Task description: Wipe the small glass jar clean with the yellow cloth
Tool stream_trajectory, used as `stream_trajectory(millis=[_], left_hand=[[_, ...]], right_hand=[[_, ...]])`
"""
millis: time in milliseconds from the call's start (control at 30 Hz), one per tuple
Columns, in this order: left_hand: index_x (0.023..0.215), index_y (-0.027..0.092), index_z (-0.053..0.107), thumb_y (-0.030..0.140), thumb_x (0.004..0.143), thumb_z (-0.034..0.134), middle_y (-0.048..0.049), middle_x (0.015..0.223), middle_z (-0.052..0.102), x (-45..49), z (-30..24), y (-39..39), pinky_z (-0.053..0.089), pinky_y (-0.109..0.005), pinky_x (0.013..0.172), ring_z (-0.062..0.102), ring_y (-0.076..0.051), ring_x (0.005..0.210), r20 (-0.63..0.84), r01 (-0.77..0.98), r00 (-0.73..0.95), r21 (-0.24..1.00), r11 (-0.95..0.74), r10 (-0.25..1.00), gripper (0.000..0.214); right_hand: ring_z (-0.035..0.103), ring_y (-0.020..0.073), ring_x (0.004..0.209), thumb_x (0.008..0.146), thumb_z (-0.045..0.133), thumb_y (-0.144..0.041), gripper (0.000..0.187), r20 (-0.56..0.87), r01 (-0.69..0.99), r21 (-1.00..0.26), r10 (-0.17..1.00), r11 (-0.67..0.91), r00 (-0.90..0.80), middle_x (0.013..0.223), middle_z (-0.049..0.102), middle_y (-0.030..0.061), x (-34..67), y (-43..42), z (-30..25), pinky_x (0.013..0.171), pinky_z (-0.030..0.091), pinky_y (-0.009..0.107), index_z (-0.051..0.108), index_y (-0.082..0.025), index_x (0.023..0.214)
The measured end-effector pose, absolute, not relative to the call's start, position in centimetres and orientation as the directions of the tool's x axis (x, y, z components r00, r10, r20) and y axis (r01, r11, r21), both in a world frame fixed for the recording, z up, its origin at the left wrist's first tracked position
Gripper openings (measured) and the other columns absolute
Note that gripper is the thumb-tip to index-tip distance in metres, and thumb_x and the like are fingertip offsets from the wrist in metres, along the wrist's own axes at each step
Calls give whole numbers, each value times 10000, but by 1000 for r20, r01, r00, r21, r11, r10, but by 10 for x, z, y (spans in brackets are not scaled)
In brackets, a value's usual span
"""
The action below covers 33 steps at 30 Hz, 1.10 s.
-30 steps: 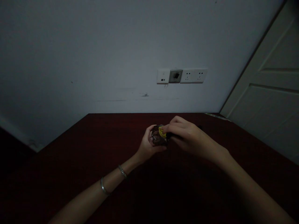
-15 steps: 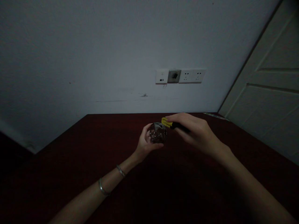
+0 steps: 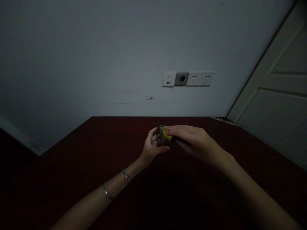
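Above a dark red table, my left hand cups a small faceted glass object. My right hand pinches a yellow and black tool or cloth, and its yellow end rests against the top of the glass object. The dim light keeps me from telling what the yellow item is. Two bracelets sit on my left wrist.
A grey wall stands behind the table, with a row of white sockets and a switch. A pale panelled door is at the right. A thin light strip lies at the table's far right corner.
Half a second ago my right hand held the yellow item lifted clear, up and to the right of the glass object. It has come back down onto the object. My left hand has hardly moved.
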<state>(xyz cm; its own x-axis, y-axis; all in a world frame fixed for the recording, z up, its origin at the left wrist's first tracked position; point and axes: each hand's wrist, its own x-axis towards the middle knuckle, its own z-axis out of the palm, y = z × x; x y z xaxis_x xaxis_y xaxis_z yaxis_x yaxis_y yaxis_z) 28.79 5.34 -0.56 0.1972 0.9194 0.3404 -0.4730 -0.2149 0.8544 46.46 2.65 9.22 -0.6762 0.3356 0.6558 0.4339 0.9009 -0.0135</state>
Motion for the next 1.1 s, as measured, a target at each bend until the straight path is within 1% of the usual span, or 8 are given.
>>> stream_trajectory(millis=[133, 300, 367, 433, 533, 633, 833, 1100], left_hand=[[1221, 186, 403, 167, 508, 854, -93, 1116, 598, 287, -9, 57, 456, -403, 917, 598, -246, 1022, 332, -469, 176, 856, -217, 927, 844], [1208, 171, 427, 252, 514, 856, -103, 1090, 616, 284, -9, 60, 459, -377, 880, 607, -255, 995, 345, -470, 144, 849, -242, 928, 820], [1202, 171, 432, 257, 519, 852, -100, 1076, 620, 284, -8, 60, 466, -368, 858, 612, -251, 977, 355, -473, 148, 845, -249, 923, 807], [1212, 173, 419, 223, 520, 850, -95, 1071, 618, 284, -7, 59, 469, -371, 856, 614, -246, 972, 348, -476, 168, 848, -233, 923, 817], [1237, 181, 383, 167, 521, 847, -94, 1070, 610, 285, -7, 57, 474, -399, 868, 620, -247, 969, 320, -485, 195, 853, -193, 927, 854], [1241, 190, 372, 156, 515, 851, -95, 1080, 598, 287, -7, 55, 479, -416, 872, 628, -254, 962, 308, -483, 206, 858, -177, 929, 871], [1235, 196, 388, 153, 513, 856, -98, 1103, 590, 290, -3, 50, 481, -420, 890, 623, -257, 985, 325, -475, 221, 860, -189, 920, 862], [1228, 196, 391, 149, 497, 856, -87, 1089, 602, 292, -2, 49, 472, -414, 901, 607, -254, 1007, 330, -482, 195, 853, -202, 924, 867]], right_hand=[[663, 199, 981, 844, 508, -48, 295, 601, 426, -92, 391, 900, -697, 1069, 701, 85, 462, 21, 94, 857, 559, 356, 625, -163, 1089], [673, 151, 906, 812, 543, -6, 325, 465, 400, -257, 475, 880, -747, 1025, 709, 32, 461, 13, 100, 813, 543, 270, 644, -194, 1057], [674, 139, 903, 817, 552, -23, 331, 461, 385, -288, 479, 877, -747, 1021, 712, 13, 462, 11, 103, 809, 540, 254, 641, -215, 1071], [670, 147, 943, 829, 552, -50, 317, 533, 391, -283, 483, 876, -695, 1046, 710, 18, 465, 11, 105, 839, 538, 269, 637, -218, 1084], [671, 177, 977, 832, 548, -79, 284, 692, 449, -276, 500, 850, -521, 1066, 711, 44, 471, 16, 106, 870, 543, 321, 643, -210, 1066], [682, 193, 958, 829, 546, -91, 274, 758, 484, -284, 503, 828, -415, 1059, 715, 59, 473, 22, 103, 869, 553, 359, 651, -214, 1049], [642, 197, 1047, 836, 495, -57, 342, 735, 457, -144, 404, 878, -544, 1122, 686, 82, 466, 28, 94, 902, 538, 370, 628, -188, 1123], [656, 181, 985, 817, 516, -46, 308, 659, 407, -215, 439, 888, -611, 1044, 706, 60, 469, 19, 103, 857, 543, 330, 649, -191, 1053]])
